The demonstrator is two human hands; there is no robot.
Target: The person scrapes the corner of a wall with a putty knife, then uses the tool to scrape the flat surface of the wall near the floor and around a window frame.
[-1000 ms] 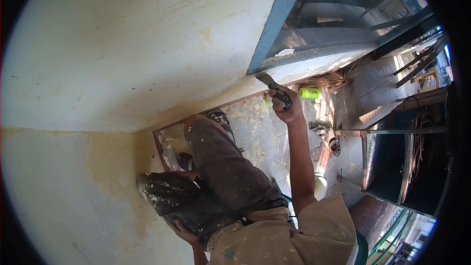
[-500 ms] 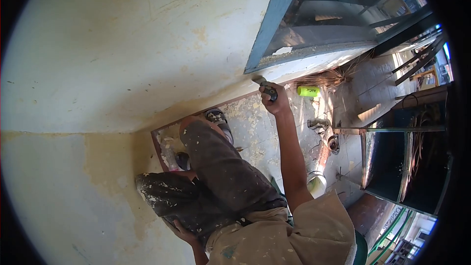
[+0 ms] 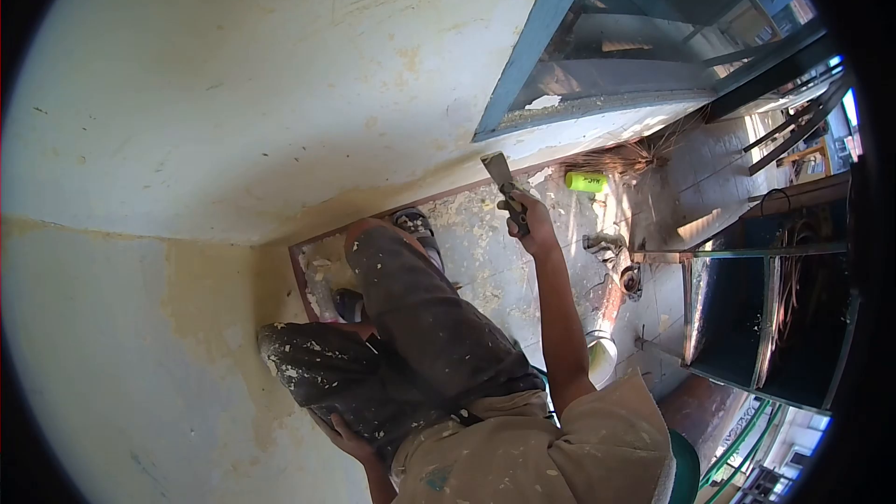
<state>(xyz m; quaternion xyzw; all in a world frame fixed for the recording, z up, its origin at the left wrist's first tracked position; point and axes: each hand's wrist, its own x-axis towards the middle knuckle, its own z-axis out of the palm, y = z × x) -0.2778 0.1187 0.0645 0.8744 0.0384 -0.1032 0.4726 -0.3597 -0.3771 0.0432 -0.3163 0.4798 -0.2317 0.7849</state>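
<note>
My right hand [image 3: 535, 220] is wrapped round the dark handle of a scraper [image 3: 497, 170]. The flat metal blade points up toward the wall [image 3: 392, 84], just below the corner of a blue window frame [image 3: 523, 65]; a small gap seems to separate blade and wall. Against the side of my paint-flecked trouser leg [image 3: 420, 308] rests my left hand [image 3: 353, 441], its fingers laid along the cloth and holding nothing. Yellowish worn patches mark the wall.
Paint flakes litter the tiled floor [image 3: 476, 243]. Beyond my right hand are a bright green cylinder [image 3: 586, 182], a bundle of dry bristles [image 3: 644, 154] and a pale bucket [image 3: 602, 355]. A dark open cabinet [image 3: 728, 308] stands at the right.
My right hand has drawn back from the wall, down and slightly right, with the scraper. More of the blade now shows. My left hand stays on the leg.
</note>
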